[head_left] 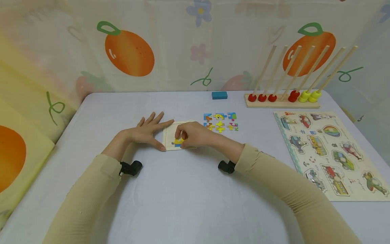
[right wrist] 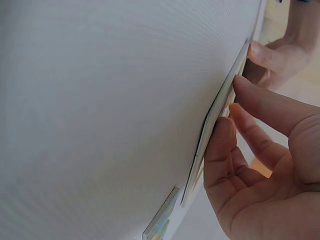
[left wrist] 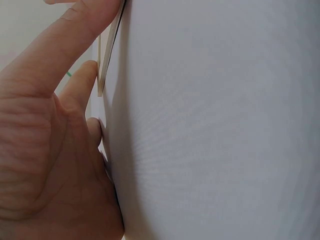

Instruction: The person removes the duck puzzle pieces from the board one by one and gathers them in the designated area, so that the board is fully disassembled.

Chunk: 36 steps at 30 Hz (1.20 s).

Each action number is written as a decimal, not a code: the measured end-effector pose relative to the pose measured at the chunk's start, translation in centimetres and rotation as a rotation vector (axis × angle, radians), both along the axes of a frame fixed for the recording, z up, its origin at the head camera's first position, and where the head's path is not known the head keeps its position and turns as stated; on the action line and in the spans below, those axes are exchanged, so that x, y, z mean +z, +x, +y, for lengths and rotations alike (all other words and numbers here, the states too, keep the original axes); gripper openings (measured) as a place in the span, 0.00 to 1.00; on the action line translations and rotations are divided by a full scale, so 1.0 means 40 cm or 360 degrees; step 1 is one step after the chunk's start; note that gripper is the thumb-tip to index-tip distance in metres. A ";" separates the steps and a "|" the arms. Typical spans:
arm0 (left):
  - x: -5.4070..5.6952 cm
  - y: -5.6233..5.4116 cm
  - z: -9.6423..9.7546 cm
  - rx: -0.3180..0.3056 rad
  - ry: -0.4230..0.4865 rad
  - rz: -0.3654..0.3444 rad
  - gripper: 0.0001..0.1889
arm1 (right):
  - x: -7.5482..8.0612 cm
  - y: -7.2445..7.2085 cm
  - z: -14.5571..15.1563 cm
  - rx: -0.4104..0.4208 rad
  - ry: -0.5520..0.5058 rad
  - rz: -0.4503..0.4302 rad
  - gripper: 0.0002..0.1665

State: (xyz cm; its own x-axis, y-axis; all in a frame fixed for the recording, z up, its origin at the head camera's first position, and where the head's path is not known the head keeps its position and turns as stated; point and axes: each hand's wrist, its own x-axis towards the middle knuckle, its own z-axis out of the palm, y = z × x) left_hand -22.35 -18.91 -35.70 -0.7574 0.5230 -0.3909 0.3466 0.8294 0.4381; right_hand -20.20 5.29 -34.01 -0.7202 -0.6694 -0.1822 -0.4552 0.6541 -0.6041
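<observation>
A small wooden puzzle tray (head_left: 168, 135) lies flat on the table, with a yellow and blue jigsaw piece (head_left: 177, 142) in its lower part. My left hand (head_left: 144, 133) is spread at the tray's left side, thumb and index finger touching its edge; in the left wrist view the thumb (left wrist: 60, 45) lies along the tray's rim. Over the tray, my right hand (head_left: 196, 134) has its fingers bent and pinches at the jigsaw piece, partly covering it. In the right wrist view, the right thumb (right wrist: 250, 92) and fingertips meet the tray (right wrist: 202, 145).
Several loose jigsaw pieces (head_left: 220, 117) lie in two rows right of the tray. Behind them is a blue block (head_left: 219, 95). A wooden peg counter (head_left: 281, 101) with red and yellow beads stands at the back right. A vehicle picture board (head_left: 327, 152) covers the table's right side.
</observation>
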 end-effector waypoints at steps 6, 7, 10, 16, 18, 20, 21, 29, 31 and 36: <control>0.001 0.000 0.002 -0.0002 -0.0001 -0.0001 0.58 | -0.004 0.000 -0.002 -0.0001 0.0020 0.0020 0.16; 0.001 0.000 0.002 -0.0002 0.0002 -0.0001 0.58 | -0.004 0.000 -0.003 0.0000 0.0027 0.0026 0.16; 0.001 0.001 0.002 0.0001 0.0004 -0.0001 0.58 | -0.004 0.001 -0.004 0.0007 0.0049 0.0056 0.16; 0.000 0.001 0.002 0.0004 0.0005 0.0003 0.58 | -0.001 0.004 -0.003 0.0009 0.0079 0.0092 0.15; 0.000 0.001 0.002 0.0005 0.0005 0.0003 0.58 | -0.001 0.005 -0.003 0.0005 0.0083 0.0090 0.15; 0.000 0.001 0.002 0.0005 0.0005 0.0004 0.58 | 0.000 0.006 -0.003 0.0003 0.0086 0.0090 0.15; 0.000 0.001 0.002 0.0005 0.0007 0.0003 0.58 | 0.000 0.007 -0.003 0.0002 0.0085 0.0091 0.15; -0.001 0.000 0.003 0.0001 0.0010 0.0004 0.58 | 0.002 0.009 -0.003 0.0012 0.0071 0.0109 0.17; 0.000 0.000 0.004 -0.0001 0.0004 0.0005 0.58 | 0.002 0.009 -0.003 0.0011 0.0067 0.0110 0.17; 0.000 0.001 0.003 0.0003 -0.0002 0.0007 0.58 | 0.002 0.009 -0.006 0.0008 0.0048 0.0105 0.17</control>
State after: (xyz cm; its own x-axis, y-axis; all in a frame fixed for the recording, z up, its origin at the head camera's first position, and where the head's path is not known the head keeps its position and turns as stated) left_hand -22.31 -18.80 -35.68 -0.7600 0.5212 -0.3883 0.3472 0.8306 0.4354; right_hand -19.84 5.06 -33.95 -0.7279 -0.6681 -0.1542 -0.4968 0.6690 -0.5528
